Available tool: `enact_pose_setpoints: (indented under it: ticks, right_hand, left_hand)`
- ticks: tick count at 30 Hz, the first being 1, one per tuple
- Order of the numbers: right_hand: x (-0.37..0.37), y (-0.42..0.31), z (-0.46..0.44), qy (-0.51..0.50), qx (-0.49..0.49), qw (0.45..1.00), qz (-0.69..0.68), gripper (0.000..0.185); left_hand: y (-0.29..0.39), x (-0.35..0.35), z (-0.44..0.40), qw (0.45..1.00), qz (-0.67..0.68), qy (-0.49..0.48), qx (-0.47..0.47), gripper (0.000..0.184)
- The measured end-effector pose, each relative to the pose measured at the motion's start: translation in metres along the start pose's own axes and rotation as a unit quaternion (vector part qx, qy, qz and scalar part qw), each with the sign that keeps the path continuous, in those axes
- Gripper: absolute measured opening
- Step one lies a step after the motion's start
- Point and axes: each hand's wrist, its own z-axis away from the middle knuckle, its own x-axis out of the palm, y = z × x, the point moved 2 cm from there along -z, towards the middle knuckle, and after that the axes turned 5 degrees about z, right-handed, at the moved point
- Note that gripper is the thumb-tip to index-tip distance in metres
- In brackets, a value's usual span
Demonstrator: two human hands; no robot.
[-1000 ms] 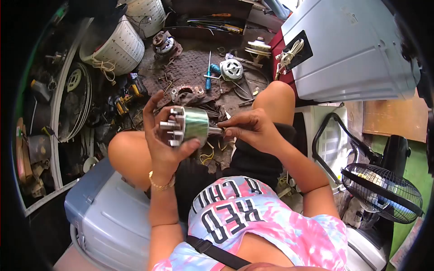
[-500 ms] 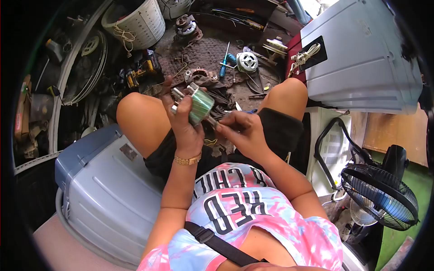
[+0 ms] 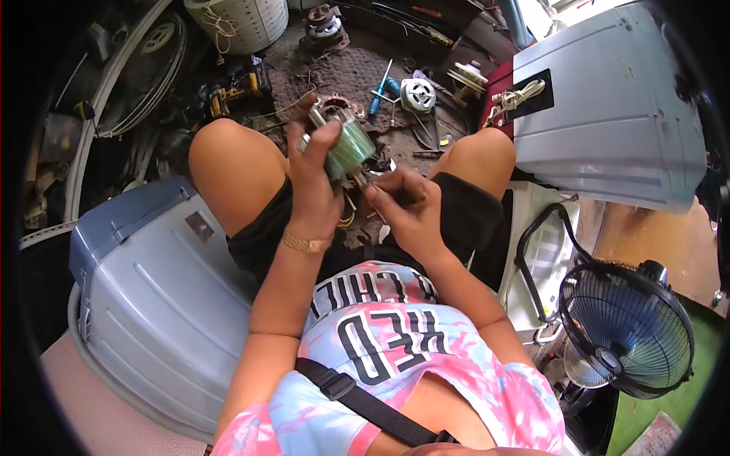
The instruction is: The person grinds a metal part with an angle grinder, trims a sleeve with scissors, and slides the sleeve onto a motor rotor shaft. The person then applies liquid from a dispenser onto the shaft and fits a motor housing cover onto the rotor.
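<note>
A metal rotor (image 3: pixel 352 150) with a shiny, greenish cylindrical side and metal prongs on its far end is held above the floor between my knees. My left hand (image 3: pixel 313 167) is wrapped round its pronged end, thumb lying over the side. The rotor is tilted, its shaft (image 3: pixel 360 179) pointing down toward my right hand (image 3: pixel 407 205). Thumb and fingertips of that hand are pinched at the shaft's tip. Below the hands, yellow wires (image 3: pixel 348 215) show on the floor.
Beyond my knees lie a blue screwdriver (image 3: pixel 381 87), a round motor part (image 3: pixel 418 95), a yellow-black drill (image 3: pixel 237 90) and a metal bracket (image 3: pixel 340 105). A grey casing (image 3: pixel 163 277) stands at left, a black fan (image 3: pixel 627 327) at right, a large grey machine (image 3: pixel 608 114) at upper right.
The rotor has gone from nearly level to tilted, its shaft end now lower. My left hand has turned with it, its thumb moving over the side. The camera view has shifted too.
</note>
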Motion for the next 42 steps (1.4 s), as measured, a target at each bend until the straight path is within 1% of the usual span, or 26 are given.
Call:
enact_pose_setpoints:
  ticks: [4,5,8,10,11,13,14,15,16,18,19,20,22,23,26,27,29,30,31,32,34,36,37,40,41,42]
  right_hand:
    - [0.007,0.003,0.018,0.020,-0.031,0.999,-0.025,0.011]
    - [0.003,0.007,0.015,0.012,-0.014,1.000,0.004,0.012]
    - [0.007,-0.015,-0.003,0.028,0.009,0.999,-0.021,0.015]
    - [0.003,-0.008,0.013,0.004,0.009,1.000,-0.007,0.017]
    - [0.004,-0.006,0.019,0.001,-0.001,0.999,-0.053,0.016]
    - [0.005,-0.010,0.000,-0.010,0.009,1.000,-0.026,0.016]
    - [0.004,-0.012,-0.006,-0.011,0.014,1.000,-0.010,0.015]
    - [0.013,-0.010,-0.009,-0.002,0.051,0.992,-0.116,0.017]
    - [0.013,-0.008,-0.004,0.000,0.032,0.995,-0.097,0.017]
    - [0.015,-0.003,0.007,-0.007,-0.006,0.998,-0.063,0.018]
    - [0.014,-0.002,0.004,-0.008,-0.005,0.997,-0.075,0.017]
    - [0.011,-0.001,-0.004,-0.007,-0.014,1.000,-0.006,0.016]
    - [0.017,0.002,-0.023,0.001,0.051,0.994,-0.095,0.015]
    - [0.016,0.002,-0.020,0.001,0.042,0.998,-0.036,0.015]
    - [0.016,0.017,-0.006,0.038,0.006,0.997,-0.069,0.016]
    - [0.010,0.022,-0.012,0.024,0.009,1.000,-0.016,0.017]
    - [0.019,0.021,-0.029,0.044,0.065,0.996,-0.053,0.017]
    - [0.019,0.017,-0.035,0.052,0.091,0.992,-0.070,0.017]
    - [0.016,0.022,-0.029,0.048,0.037,0.998,0.013,0.017]
    - [0.017,0.023,-0.021,0.055,0.011,0.998,0.033,0.017]
    - [0.021,0.027,-0.018,0.067,0.048,0.996,-0.046,0.017]
    - [0.017,0.021,-0.031,0.052,0.060,0.996,0.039,0.017]
    - [0.022,0.023,-0.037,0.077,0.077,0.991,-0.084,0.018]
    - [0.019,0.019,-0.018,0.047,0.026,0.998,0.034,0.019]
    - [0.018,0.031,-0.011,0.065,0.033,0.996,-0.043,0.019]
    - [0.018,0.028,-0.019,0.053,0.036,0.998,0.002,0.019]
  left_hand:
    - [0.008,-0.004,0.000,1.000,0.015,-0.023,-0.003,0.048]
    - [0.003,-0.005,0.000,1.000,0.023,-0.016,-0.003,0.047]
    - [-0.002,0.001,0.004,0.996,0.073,-0.029,-0.050,0.048]
    - [0.006,-0.001,0.001,0.998,0.029,-0.039,-0.033,0.049]
    - [0.008,-0.001,0.001,0.999,0.025,-0.040,-0.026,0.049]
    - [0.009,-0.003,0.001,0.999,0.002,-0.032,-0.006,0.052]
    - [0.009,-0.004,0.001,0.999,0.020,-0.041,-0.015,0.053]
    - [0.012,-0.006,-0.004,0.998,0.041,-0.050,-0.017,0.053]
    - [0.016,-0.006,-0.008,0.996,0.061,-0.059,-0.016,0.054]
    - [0.020,-0.006,-0.010,0.997,0.030,-0.064,-0.014,0.054]
    - [0.015,-0.006,-0.012,0.998,0.020,-0.058,-0.008,0.054]
    - [0.010,-0.009,-0.013,0.999,0.008,-0.053,-0.010,0.054]
    - [0.004,-0.014,-0.021,0.996,0.044,-0.064,-0.031,0.053]
    - [0.004,-0.015,-0.022,0.995,0.052,-0.069,-0.052,0.052]
    - [-0.014,-0.025,-0.035,0.994,0.074,-0.055,-0.058,0.048]
    - [-0.024,-0.030,-0.041,0.993,0.090,-0.046,-0.060,0.047]
    - [-0.027,-0.030,-0.042,0.985,0.151,-0.012,-0.084,0.043]
    - [-0.025,-0.025,-0.039,0.982,0.158,-0.016,-0.102,0.043]
    - [-0.020,-0.024,-0.038,0.980,0.165,-0.019,-0.112,0.042]
    - [-0.017,-0.025,-0.040,0.978,0.169,-0.023,-0.119,0.042]
    - [-0.018,-0.030,-0.045,0.982,0.155,-0.035,-0.104,0.041]
    - [-0.033,-0.040,-0.050,0.984,0.141,-0.024,-0.111,0.040]
    - [-0.036,-0.038,-0.055,0.983,0.159,-0.030,-0.084,0.039]
    - [-0.031,-0.039,-0.056,0.980,0.165,-0.044,-0.106,0.039]
    - [-0.034,-0.040,-0.058,0.984,0.151,-0.033,-0.089,0.038]
    - [-0.035,-0.041,-0.060,0.985,0.149,-0.029,-0.085,0.039]
